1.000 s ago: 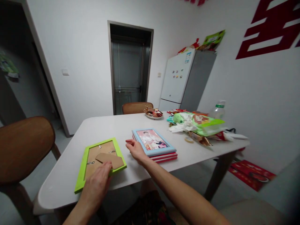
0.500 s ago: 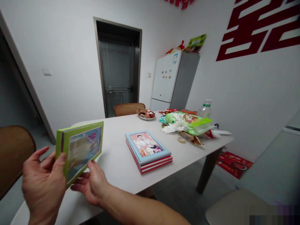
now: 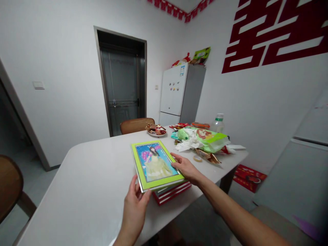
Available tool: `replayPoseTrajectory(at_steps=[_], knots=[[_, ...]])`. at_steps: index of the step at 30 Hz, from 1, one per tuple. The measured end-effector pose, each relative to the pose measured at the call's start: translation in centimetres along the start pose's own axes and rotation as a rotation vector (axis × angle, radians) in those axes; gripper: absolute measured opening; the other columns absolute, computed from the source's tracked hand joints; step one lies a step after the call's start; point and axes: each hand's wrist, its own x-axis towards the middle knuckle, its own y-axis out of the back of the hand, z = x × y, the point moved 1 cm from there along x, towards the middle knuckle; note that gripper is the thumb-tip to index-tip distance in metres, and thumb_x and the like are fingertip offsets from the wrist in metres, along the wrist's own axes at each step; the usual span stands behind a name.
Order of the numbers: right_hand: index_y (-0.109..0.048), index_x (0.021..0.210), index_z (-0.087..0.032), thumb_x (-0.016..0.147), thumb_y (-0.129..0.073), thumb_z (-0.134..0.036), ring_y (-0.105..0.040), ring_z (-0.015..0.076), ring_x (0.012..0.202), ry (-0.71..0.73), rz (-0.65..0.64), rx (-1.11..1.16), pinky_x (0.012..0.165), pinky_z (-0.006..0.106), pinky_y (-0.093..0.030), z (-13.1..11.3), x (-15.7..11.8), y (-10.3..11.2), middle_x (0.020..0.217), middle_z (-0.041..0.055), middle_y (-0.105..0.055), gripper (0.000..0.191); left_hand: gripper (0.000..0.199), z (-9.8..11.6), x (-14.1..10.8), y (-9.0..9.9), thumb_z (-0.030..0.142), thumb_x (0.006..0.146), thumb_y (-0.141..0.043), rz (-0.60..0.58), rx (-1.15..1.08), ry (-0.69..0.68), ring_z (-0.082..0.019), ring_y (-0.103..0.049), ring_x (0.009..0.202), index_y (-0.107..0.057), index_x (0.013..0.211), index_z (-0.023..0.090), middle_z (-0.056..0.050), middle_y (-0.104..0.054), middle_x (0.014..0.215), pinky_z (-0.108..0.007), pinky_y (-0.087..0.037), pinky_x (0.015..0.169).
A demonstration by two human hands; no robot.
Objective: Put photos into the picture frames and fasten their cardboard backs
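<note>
A green picture frame (image 3: 156, 163), with a figure in a yellow dress on a blue ground, lies tilted over a stack of frames (image 3: 172, 195) with red edges. My left hand (image 3: 137, 201) grips its near left corner, thumb at the front edge and fingers along the left side. On the right edge, my right hand (image 3: 185, 166) has its thumb and fingers closed round the border. The light blue frame on top of the stack is mostly covered. Whether the green frame rests on the stack or hangs just above it, I cannot tell.
Beyond the stack, a green tissue pack (image 3: 205, 136), a clear bottle (image 3: 218, 123) and a tape roll (image 3: 197, 158) lie on the white table (image 3: 97, 177). A plate of wrapped sweets (image 3: 155, 130) stands at the back. Chairs (image 3: 137, 125) flank the table.
Both hands have carried the green frame from the left over to the stack and turned it from upright to nearly flat, picture up. The view has shifted slightly.
</note>
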Motion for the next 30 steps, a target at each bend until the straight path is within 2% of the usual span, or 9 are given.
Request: replayPoseTrajectory(at_steps=[3,6,11,16,20,23,26,28,30], knots=[[-0.038,0.122,-0.012,0.064,-0.047,-0.014,-0.061,0.0145,0.075,-0.137,-0.046,0.022,0.063,0.025,-0.049,1.9,1.1,3.1,0.101,0.0074,-0.062,0.059,0.052,-2.2,0.3,-2.2,0.028,0.07,-0.048,-0.062,0.228,-0.034,-0.019,-0.049,0.105,-0.034,0.118,0.012,-0.011,-0.055,0.113,-0.031,-0.037,0.092],[-0.035,0.124,-0.011,0.065,-0.048,-0.016,-0.061,0.0146,0.073,-0.199,-0.121,-0.016,0.064,0.026,-0.048,3.8,1.9,4.5,0.102,0.0086,-0.061,0.061,0.048,-3.4,0.3,-3.0,0.025,0.071,-0.045,-0.055,0.424,-0.043,-0.02,-0.042,0.113,-0.038,0.116,0.011,-0.012,-0.048,0.12,-0.034,-0.032,0.096],[-0.038,0.123,-0.015,0.066,-0.05,-0.02,-0.056,0.0157,0.09,-0.15,-0.197,-0.035,0.077,0.027,-0.044,5.3,2.1,4.7,0.12,0.007,-0.049,0.058,0.068,-4.8,0.6,-3.8,0.02,0.066,-0.05,-0.062,0.452,-0.019,-0.02,-0.027,0.122,-0.019,0.126,0.009,-0.014,-0.03,0.133,-0.035,-0.023,0.101],[-0.039,0.122,-0.02,0.067,-0.045,-0.022,-0.057,0.0166,0.089,-0.199,-0.301,0.088,0.075,0.028,-0.045,5.3,1.3,3.8,0.111,0.0039,-0.057,0.056,0.078,-5.9,1.4,-3.8,0.014,0.064,-0.052,-0.062,0.363,-0.02,-0.018,-0.026,0.123,-0.01,0.129,0.017,-0.008,-0.024,0.137,-0.032,-0.024,0.1],[-0.04,0.119,-0.019,0.064,-0.044,-0.019,-0.057,0.0162,0.082,-0.134,-0.318,0.139,0.07,0.027,-0.044,5.5,2.2,1.1,0.101,0.0018,-0.061,0.055,0.083,-5.7,3.3,-0.5,0.015,0.061,-0.055,-0.052,0.328,0.063,-0.02,-0.034,0.119,-0.011,0.131,0.018,-0.006,-0.033,0.133,-0.029,-0.031,0.096],[-0.046,0.113,-0.019,0.063,-0.044,-0.018,-0.056,0.0155,0.081,-0.034,-0.294,0.089,0.07,0.026,-0.043,5.6,4.2,-2.8,0.097,0.0007,-0.061,0.05,0.081,-5.6,5.4,3.7,0.016,0.061,-0.056,-0.012,0.366,0.107,-0.021,-0.042,0.112,-0.014,0.131,0.02,-0.004,-0.043,0.127,-0.029,-0.036,0.092],[-0.052,0.105,-0.021,0.063,-0.045,-0.02,-0.055,0.0158,0.078,0.021,-0.253,-0.036,0.069,0.025,-0.042,5.1,6.5,-7.3,0.091,-0.0006,-0.063,0.043,0.077,-5.9,6.9,7.8,0.021,0.062,-0.058,0.088,0.336,0.101,-0.021,-0.045,0.11,-0.02,0.129,0.02,-0.003,-0.046,0.124,-0.028,-0.038,0.09],[-0.056,0.1,-0.021,0.064,-0.045,-0.022,-0.055,0.0158,0.075,0.02,-0.239,-0.102,0.067,0.025,-0.041,4.6,7.8,-10.0,0.085,-0.001,-0.064,0.037,0.078,-6.3,7.3,9.8,0.021,0.062,-0.06,0.164,0.302,0.083,-0.019,-0.046,0.109,-0.02,0.129,0.02,-0.003,-0.047,0.123,-0.027,-0.037,0.09],[-0.058,0.096,-0.021,0.065,-0.044,-0.023,-0.055,0.0159,0.073,0.016,-0.257,-0.128,0.064,0.024,-0.041,4.2,8.8,-11.9,0.081,-0.0006,-0.064,0.034,0.082,-6.6,7.2,11.0,0.02,0.061,-0.062,0.22,0.301,0.07,-0.019,-0.046,0.109,-0.018,0.13,0.02,-0.004,-0.047,0.123,-0.027,-0.035,0.091]])
